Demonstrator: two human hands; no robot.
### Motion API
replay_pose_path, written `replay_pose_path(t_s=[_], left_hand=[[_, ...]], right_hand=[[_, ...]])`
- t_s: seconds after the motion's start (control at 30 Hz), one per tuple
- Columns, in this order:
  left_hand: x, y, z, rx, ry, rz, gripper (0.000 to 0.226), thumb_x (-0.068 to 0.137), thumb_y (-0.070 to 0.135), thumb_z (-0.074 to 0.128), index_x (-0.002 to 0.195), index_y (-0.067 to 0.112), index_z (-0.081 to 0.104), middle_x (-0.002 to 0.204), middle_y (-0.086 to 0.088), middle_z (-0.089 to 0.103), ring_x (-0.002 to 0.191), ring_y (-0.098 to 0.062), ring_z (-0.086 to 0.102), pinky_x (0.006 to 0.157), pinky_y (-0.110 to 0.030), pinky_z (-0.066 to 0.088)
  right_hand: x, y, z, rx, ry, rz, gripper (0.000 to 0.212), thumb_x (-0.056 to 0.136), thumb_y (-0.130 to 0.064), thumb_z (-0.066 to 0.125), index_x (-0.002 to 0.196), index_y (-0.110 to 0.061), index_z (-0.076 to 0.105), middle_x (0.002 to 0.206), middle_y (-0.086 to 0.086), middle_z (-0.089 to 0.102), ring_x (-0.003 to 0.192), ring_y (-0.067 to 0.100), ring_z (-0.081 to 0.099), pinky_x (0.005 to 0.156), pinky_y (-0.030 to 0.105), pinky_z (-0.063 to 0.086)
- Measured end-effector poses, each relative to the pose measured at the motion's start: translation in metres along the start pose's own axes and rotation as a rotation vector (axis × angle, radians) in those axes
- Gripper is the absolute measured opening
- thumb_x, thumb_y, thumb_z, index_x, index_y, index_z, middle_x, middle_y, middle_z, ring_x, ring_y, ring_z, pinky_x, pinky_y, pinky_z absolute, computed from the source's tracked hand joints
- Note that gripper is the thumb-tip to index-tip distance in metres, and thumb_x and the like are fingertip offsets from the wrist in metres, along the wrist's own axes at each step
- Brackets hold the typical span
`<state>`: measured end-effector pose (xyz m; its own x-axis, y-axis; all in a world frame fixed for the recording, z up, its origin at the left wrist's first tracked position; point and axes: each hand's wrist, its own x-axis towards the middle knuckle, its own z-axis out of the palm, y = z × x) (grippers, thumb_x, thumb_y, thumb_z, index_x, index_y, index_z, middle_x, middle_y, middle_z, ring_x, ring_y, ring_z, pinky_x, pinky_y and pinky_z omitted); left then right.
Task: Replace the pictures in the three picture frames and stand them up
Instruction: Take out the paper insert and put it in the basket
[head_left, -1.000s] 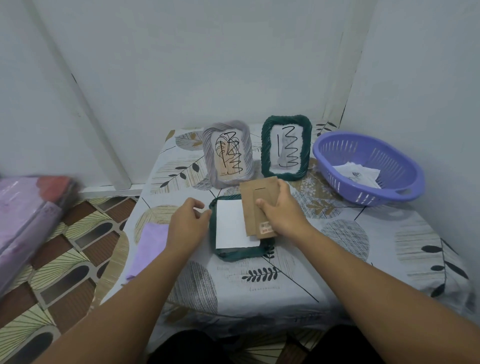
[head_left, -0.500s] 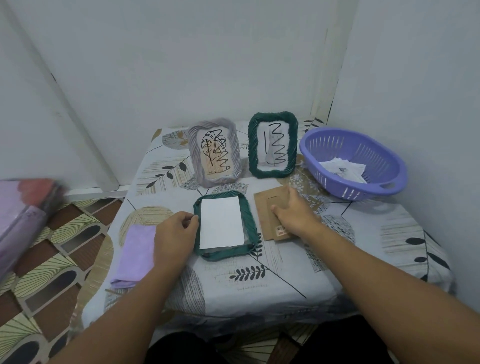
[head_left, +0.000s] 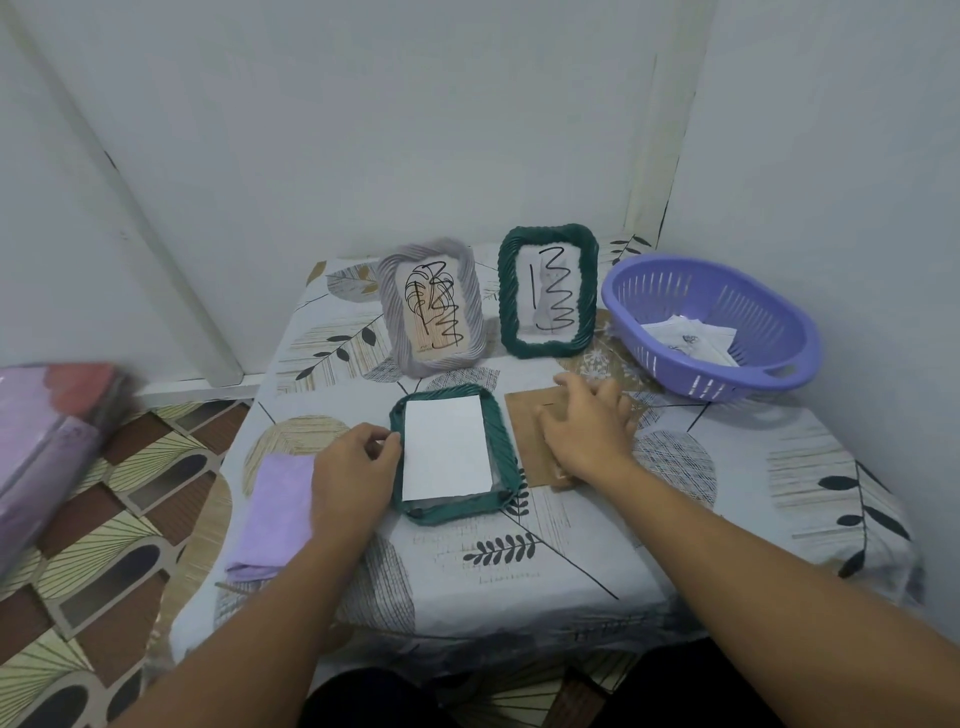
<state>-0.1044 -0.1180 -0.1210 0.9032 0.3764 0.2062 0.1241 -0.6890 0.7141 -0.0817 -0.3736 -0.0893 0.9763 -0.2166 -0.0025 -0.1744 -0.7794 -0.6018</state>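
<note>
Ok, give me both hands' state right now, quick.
Left hand: fingers curled, pinching the rim of the flat green frame.
Right hand: open, palm down on the cardboard backing.

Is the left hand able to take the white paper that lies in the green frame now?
Probably yes. The left hand rests at the lying green frame's left edge, beside the white paper. Nothing covers the paper; the cardboard backing lies aside under the right hand.

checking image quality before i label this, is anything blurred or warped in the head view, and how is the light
Head view: the pink and purple bundle at the left edge is smeared; the wall corner lines bow from the wide-angle lens; light is soft and even with faint shadows under the purple basket; the flat green frame and both hands, left and right, are reasonably sharp.
</note>
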Motion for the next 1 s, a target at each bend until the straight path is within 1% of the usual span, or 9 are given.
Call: replay_pose_path(t_s=[0.07,0.17,0.23,0.33,0.47,0.57,0.8,0.9,1.0], left_hand=[[-0.001,0.001,-0.001,-0.024,0.009,0.009,0.019,0.092,0.038,0.066,0.1,0.022,0.07,0.079,0.008,0.067,0.082,-0.018,0.063,0.075,-0.035,0.051],[-0.002,0.001,-0.001,-0.043,0.005,0.038,0.02,0.09,0.043,0.07,0.092,0.026,0.059,0.073,0.005,0.063,0.076,-0.016,0.061,0.069,-0.037,0.051],[-0.003,0.001,-0.001,-0.037,-0.002,0.062,0.024,0.088,0.046,0.072,0.085,0.028,0.057,0.072,0.004,0.061,0.074,-0.013,0.059,0.065,-0.036,0.049],[-0.003,0.003,-0.002,-0.01,-0.02,0.091,0.027,0.083,0.052,0.075,0.08,0.029,0.061,0.077,0.006,0.059,0.077,-0.008,0.057,0.066,-0.035,0.048],[-0.005,0.006,-0.005,-0.009,-0.051,0.098,0.03,0.076,0.056,0.08,0.082,0.031,0.065,0.083,0.008,0.058,0.08,-0.006,0.056,0.068,-0.033,0.047],[-0.006,0.006,-0.006,-0.018,-0.067,0.103,0.031,0.072,0.056,0.084,0.083,0.032,0.067,0.085,0.007,0.057,0.081,-0.007,0.056,0.071,-0.034,0.049],[-0.006,0.006,-0.007,-0.007,-0.101,0.093,0.035,0.07,0.06,0.083,0.087,0.033,0.068,0.088,0.007,0.056,0.083,-0.007,0.056,0.074,-0.036,0.051],[-0.006,0.006,-0.008,-0.004,-0.102,0.103,0.035,0.07,0.06,0.083,0.086,0.033,0.067,0.087,0.008,0.057,0.083,-0.007,0.056,0.075,-0.037,0.051],[-0.006,0.006,-0.008,-0.001,-0.104,0.108,0.035,0.07,0.06,0.082,0.086,0.033,0.066,0.087,0.009,0.057,0.083,-0.006,0.055,0.074,-0.037,0.051]], right_hand=[[-0.002,-0.009,0.003,0.036,0.005,-0.088,0.037,0.097,-0.047,0.056,0.132,-0.036,0.052,0.131,0.001,0.041,0.127,0.025,0.036,0.107,0.044,0.028],[-0.004,-0.021,0.01,0.018,-0.04,-0.205,0.027,0.096,-0.05,0.055,0.12,-0.038,0.059,0.12,-0.005,0.051,0.12,0.021,0.044,0.103,0.041,0.029],[-0.004,-0.026,0.015,-0.014,-0.092,-0.25,0.026,0.094,-0.056,0.056,0.112,-0.037,0.062,0.109,-0.01,0.057,0.112,0.017,0.05,0.105,0.045,0.035],[-0.002,-0.031,0.023,-0.039,-0.16,-0.248,0.03,0.087,-0.063,0.062,0.097,-0.035,0.063,0.092,-0.015,0.055,0.1,0.014,0.054,0.099,0.05,0.042],[-0.003,-0.036,0.026,-0.082,-0.191,-0.221,0.043,0.076,-0.075,0.065,0.09,-0.034,0.06,0.098,-0.017,0.059,0.1,0.013,0.057,0.094,0.047,0.047],[-0.005,-0.039,0.025,-0.111,-0.193,-0.201,0.051,0.069,-0.078,0.067,0.093,-0.034,0.059,0.106,-0.014,0.059,0.103,0.013,0.056,0.094,0.047,0.047],[-0.01,-0.053,0.024,-0.167,-0.2,-0.108,0.054,0.067,-0.069,0.077,0.097,-0.026,0.065,0.115,-0.006,0.06,0.105,0.018,0.059,0.093,0.042,0.048],[-0.006,-0.054,0.026,-0.097,-0.22,-0.043,0.047,0.068,-0.063,0.081,0.097,-0.029,0.066,0.118,-0.008,0.062,0.107,0.017,0.06,0.091,0.038,0.042],[-0.004,-0.054,0.027,-0.056,-0.23,-0.004,0.044,0.069,-0.058,0.083,0.1,-0.034,0.063,0.124,-0.009,0.061,0.114,0.017,0.058,0.094,0.041,0.038]])
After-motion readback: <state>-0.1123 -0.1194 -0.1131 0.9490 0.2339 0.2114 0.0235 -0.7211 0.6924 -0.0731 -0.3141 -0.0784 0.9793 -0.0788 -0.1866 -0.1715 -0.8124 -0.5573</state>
